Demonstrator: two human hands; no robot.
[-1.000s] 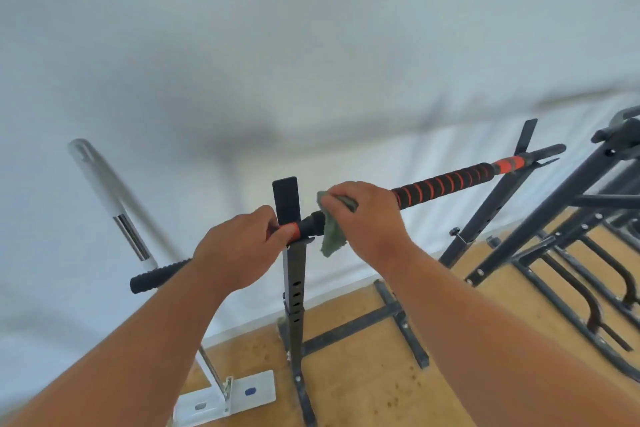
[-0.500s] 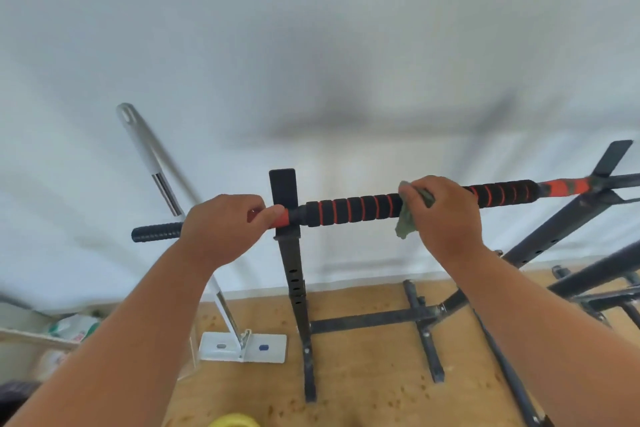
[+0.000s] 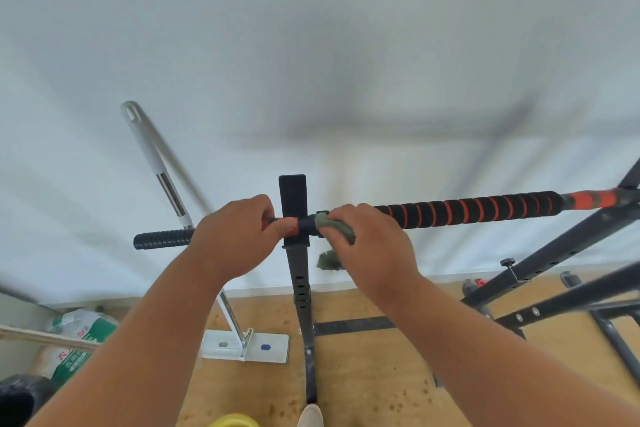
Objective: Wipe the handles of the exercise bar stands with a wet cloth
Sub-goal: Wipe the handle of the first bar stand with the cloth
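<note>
White wall ahead; my left hand [image 3: 235,236] grips the bar [image 3: 467,210], my right hand [image 3: 374,246] has dragged the cloth [image 3: 334,224] back beside the stand [image 3: 294,204], finishing another pass.

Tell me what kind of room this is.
Probably a home gym or storage room: a foam-gripped bar rests on black steel stands, more racks stand at right, and a mop leans on the wall.
</note>
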